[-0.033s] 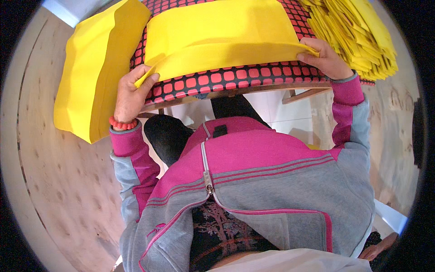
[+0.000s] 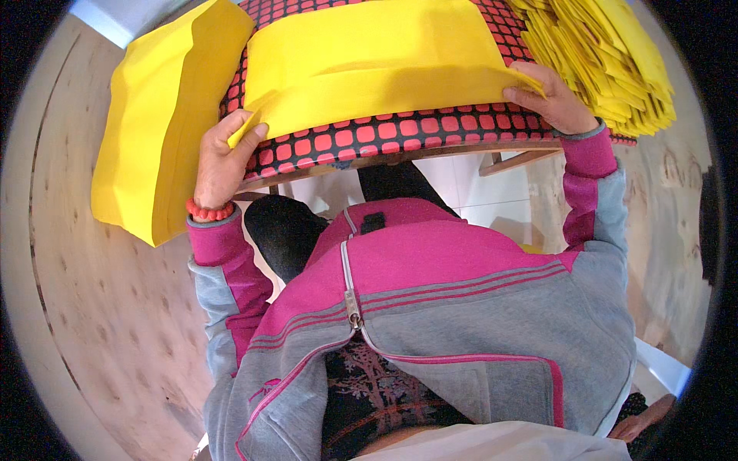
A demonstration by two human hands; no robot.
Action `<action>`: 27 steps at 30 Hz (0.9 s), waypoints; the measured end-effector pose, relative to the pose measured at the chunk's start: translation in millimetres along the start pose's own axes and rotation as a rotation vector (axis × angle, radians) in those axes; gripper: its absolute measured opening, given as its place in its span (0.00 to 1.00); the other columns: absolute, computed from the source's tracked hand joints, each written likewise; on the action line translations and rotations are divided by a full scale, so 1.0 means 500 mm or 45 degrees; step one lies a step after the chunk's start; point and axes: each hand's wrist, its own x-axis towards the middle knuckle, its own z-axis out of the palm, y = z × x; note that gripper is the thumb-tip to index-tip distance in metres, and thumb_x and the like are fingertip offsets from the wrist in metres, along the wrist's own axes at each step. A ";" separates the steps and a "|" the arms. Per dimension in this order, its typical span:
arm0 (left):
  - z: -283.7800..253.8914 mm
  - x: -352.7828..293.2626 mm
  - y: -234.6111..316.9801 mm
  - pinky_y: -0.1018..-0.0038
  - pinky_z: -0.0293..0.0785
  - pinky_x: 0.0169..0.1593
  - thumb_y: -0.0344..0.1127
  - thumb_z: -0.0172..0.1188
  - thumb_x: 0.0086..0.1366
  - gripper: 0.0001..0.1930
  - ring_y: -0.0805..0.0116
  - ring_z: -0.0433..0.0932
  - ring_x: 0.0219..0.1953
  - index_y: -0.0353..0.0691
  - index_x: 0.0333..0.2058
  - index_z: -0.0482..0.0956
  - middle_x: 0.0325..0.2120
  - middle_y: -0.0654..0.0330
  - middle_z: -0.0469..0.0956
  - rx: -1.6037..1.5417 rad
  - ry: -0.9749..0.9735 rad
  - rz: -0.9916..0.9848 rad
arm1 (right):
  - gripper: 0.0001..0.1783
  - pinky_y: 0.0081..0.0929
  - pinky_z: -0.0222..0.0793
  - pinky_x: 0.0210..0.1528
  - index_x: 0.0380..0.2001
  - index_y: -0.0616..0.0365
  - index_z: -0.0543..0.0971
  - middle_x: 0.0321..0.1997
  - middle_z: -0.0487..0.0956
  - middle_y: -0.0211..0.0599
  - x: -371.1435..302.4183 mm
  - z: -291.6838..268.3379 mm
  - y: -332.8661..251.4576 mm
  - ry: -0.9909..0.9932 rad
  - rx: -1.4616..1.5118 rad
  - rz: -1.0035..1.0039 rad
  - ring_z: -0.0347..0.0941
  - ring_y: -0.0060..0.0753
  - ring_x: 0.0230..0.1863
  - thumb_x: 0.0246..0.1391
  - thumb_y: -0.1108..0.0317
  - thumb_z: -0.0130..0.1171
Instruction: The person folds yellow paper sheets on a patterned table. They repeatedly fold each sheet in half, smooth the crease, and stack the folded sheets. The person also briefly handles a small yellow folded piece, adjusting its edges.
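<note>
A yellow fabric sheet (image 2: 373,42) lies flat on the table, its near edge folded over into a long band facing me. My left hand (image 2: 223,157) pinches the left end of that band between thumb and fingers; a red beaded bracelet circles the wrist. At the right end, my right hand (image 2: 555,100) grips the corner of the same fold in a pinch. The band stretches between both hands, just above the table's near edge. The sheet's far edge runs out at the top of the view.
A red-and-black patterned cover (image 2: 377,132) dresses the table. To the left, a thick stack of yellow sheets (image 2: 150,115) overhangs the table side. On the right rises a pile of folded yellow pieces (image 2: 607,65). Wooden table framing (image 2: 523,160) shows below the near edge.
</note>
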 end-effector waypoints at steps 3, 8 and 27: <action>0.013 0.014 -0.015 0.74 0.73 0.52 0.32 0.60 0.72 0.12 0.74 0.78 0.45 0.32 0.49 0.81 0.42 0.64 0.83 -0.232 0.121 -0.097 | 0.17 0.24 0.70 0.52 0.51 0.65 0.79 0.42 0.82 0.30 0.000 0.020 0.013 0.214 0.142 0.039 0.74 0.19 0.46 0.67 0.62 0.60; 0.030 0.049 -0.041 0.74 0.73 0.56 0.32 0.59 0.73 0.17 0.72 0.80 0.50 0.30 0.56 0.78 0.50 0.59 0.83 -0.419 0.231 -0.175 | 0.19 0.26 0.72 0.50 0.51 0.65 0.78 0.41 0.84 0.33 0.020 0.048 0.044 0.395 0.039 -0.034 0.77 0.24 0.44 0.68 0.59 0.58; 0.074 0.088 -0.017 0.60 0.77 0.38 0.34 0.58 0.71 0.07 0.43 0.83 0.35 0.36 0.41 0.79 0.32 0.42 0.80 0.713 0.509 0.036 | 0.14 0.50 0.72 0.30 0.40 0.54 0.75 0.29 0.81 0.48 0.070 0.125 0.039 0.954 -0.842 0.281 0.80 0.56 0.30 0.65 0.54 0.58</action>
